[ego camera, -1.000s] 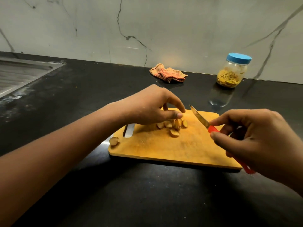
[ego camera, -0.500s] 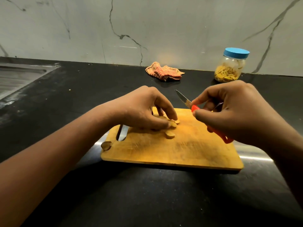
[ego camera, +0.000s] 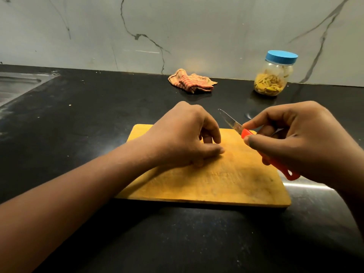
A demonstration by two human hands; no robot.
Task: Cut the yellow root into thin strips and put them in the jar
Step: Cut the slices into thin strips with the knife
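A wooden cutting board (ego camera: 226, 182) lies on the black counter. My left hand (ego camera: 185, 134) rests on the board's left part, fingers curled down over the yellow root slices, which it hides almost fully; a sliver of one slice (ego camera: 198, 164) shows under the thumb. My right hand (ego camera: 299, 140) holds a small knife (ego camera: 232, 124) by its red handle, blade pointing up and left, raised just above the board's far right edge. The jar (ego camera: 272, 75), with a blue lid on and yellow strips inside, stands at the back right against the wall.
A crumpled orange striped cloth (ego camera: 192, 81) lies by the wall behind the board. A steel sink (ego camera: 15, 85) sits at the far left. The marble wall closes off the back of the counter.
My right hand with the knife has swung up and left, from the board's right side to close beside my left hand. My left hand has closed over the root slices, which no longer show.
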